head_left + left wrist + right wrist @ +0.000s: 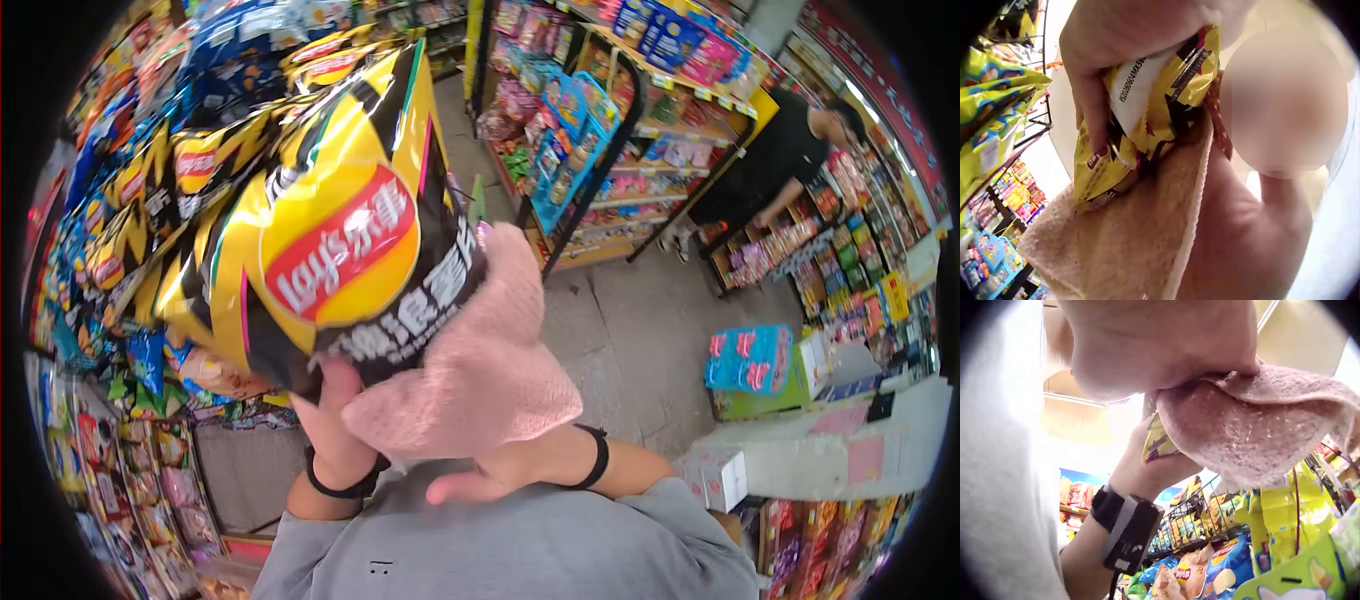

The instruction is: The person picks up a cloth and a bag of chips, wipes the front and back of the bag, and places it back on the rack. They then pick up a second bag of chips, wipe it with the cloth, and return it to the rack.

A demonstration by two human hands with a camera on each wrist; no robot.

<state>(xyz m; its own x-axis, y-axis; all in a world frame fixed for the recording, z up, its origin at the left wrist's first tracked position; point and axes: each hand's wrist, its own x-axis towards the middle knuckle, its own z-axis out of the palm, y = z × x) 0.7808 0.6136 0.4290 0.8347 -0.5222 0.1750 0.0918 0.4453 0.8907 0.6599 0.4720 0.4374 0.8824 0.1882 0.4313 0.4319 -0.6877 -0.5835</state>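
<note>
Head view has the left hand [335, 430] gripping the lower edge of a Lay's bag [340, 240], its thumb on the printed front and, as the left wrist view shows, fingers curled over the film. Just below and right of the bag, the right hand [500, 470] carries a pink cloth [480, 370] that touches it; that thumb sticks straight out, but how far the fingers bend I cannot tell (the cloth covers nearly all of them). The bag is puffed and glossy, yellow and black with a red banner across a yellow disc, its film creased near the grip; the cloth is matte, soft and nubby, with a stitched edge. Below the bag is a grey shirt [500, 550]. More yellow-and-black bags [195, 165] crowd close on its left. To its right run a grey floor [610, 330], a blue rack [575, 150] beside stocked shelves, and, well apart, a person in black [770, 165].
</note>
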